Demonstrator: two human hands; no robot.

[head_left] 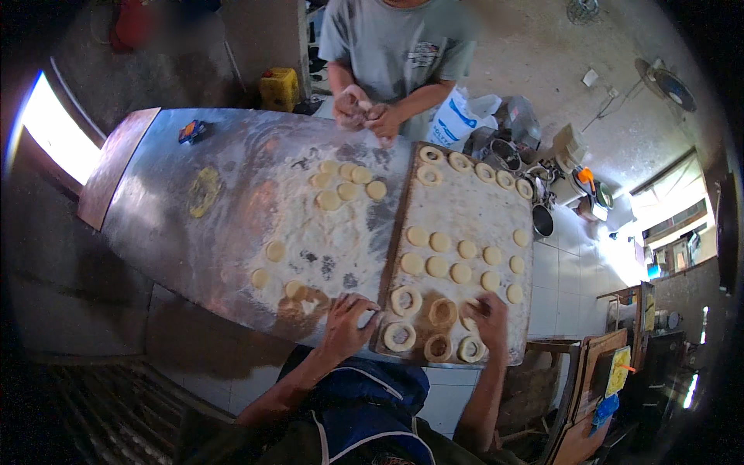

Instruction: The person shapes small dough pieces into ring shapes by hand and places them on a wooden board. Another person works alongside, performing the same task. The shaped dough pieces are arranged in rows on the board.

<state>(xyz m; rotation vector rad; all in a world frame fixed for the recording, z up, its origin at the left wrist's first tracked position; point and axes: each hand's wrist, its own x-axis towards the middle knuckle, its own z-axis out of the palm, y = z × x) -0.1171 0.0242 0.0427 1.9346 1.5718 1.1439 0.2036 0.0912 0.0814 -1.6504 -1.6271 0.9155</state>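
Note:
My right hand is over the near right part of a floured wooden board. Its fingers are bent down around the edge of a dough ring, which they partly hide. My left hand hovers by the board's left edge, fingers loosely curved and apart, with nothing visible in it. Close to the hands lie more dough rings, some pale and some shaded. Farther up the board are rows of flat round dough pieces. Another row of rings lines the far edge.
Left of the board, a floury metal table carries more dough rounds and a flattened dough scrap. Across it stands a person, both hands together. Pots and a white sack sit beyond the board.

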